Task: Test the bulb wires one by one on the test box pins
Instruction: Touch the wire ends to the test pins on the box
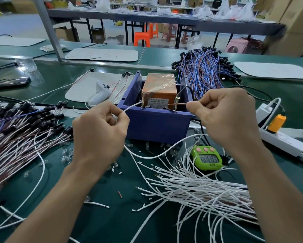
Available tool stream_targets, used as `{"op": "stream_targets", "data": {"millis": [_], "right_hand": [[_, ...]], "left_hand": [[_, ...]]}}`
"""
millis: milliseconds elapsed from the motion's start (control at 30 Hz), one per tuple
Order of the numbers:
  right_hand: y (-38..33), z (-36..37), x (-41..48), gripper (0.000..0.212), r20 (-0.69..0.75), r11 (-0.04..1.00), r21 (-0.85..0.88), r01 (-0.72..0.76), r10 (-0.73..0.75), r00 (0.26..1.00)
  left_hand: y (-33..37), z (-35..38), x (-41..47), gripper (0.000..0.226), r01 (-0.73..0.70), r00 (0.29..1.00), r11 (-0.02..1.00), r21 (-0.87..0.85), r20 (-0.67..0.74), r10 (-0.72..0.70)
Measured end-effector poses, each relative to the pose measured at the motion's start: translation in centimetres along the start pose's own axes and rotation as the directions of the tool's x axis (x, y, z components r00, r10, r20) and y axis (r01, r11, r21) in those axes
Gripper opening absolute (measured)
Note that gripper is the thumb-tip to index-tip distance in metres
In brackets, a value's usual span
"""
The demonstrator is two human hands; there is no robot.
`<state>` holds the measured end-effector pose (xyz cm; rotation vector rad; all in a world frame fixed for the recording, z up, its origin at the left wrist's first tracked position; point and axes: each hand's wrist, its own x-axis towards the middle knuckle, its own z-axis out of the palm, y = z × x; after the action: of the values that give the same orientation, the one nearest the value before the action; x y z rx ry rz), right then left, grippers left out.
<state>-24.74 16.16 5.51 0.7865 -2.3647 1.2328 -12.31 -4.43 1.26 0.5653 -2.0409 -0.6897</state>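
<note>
Heap of bulb wires (pixel 24 132) lies left of left hand (pixel 101 132), within reach. Left hand pinches white wire (pixel 131 107), tip against left pin (pixel 143 102) just beyond fingers. Test box (pixel 156 123) between hands. Right hand (pixel 222 118) pinches brown wire (pixel 182 103) across right pin (pixel 177 104), likely to close circuit. Loose white wires (pixel 199 188) below right hand.

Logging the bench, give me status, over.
Left hand pinches white wire, tip at left pin. Right hand pinches brown wire across right pin. Nothing blocks the blue box.
</note>
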Motion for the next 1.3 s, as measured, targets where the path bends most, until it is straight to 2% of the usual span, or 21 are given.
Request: {"op": "stream_targets", "data": {"millis": [767,900,1000,1100,1300], "right_hand": [[-0.7,-0.7,-0.1,0.030,0.064,0.996,0.063,-0.059,0.055,0.996],[-1.1,-1.2,-0.1,0.030,0.186,0.989,0.115,-0.091,0.069,0.980],[-1.7,-1.8,-0.1,0.028,0.290,0.986,0.137,-0.096,0.052,0.955],[-2.3,-2.1,-0.2,0.026,0.338,0.988,0.135,-0.079,0.029,0.941],[-3.1,-2.1,-0.4,0.027,0.386,0.976,0.190,-0.107,0.026,0.922]], "left_hand": [[0.3,-0.4,0.0,0.021,0.022,1.000,1.000,0.019,-0.020,-0.022],[0.9,-0.6,-0.6,0.016,-0.039,0.998,0.996,0.081,-0.043,0.042],[1.7,-0.8,-1.4,0.015,-0.147,0.982,0.975,0.165,-0.093,0.164],[1.9,-0.5,-1.9,0.016,-0.225,0.966,0.960,0.168,-0.090,0.242],[1.0,-0.1,-1.3,0.017,-0.058,0.998,0.995,0.087,-0.026,0.061]]}}
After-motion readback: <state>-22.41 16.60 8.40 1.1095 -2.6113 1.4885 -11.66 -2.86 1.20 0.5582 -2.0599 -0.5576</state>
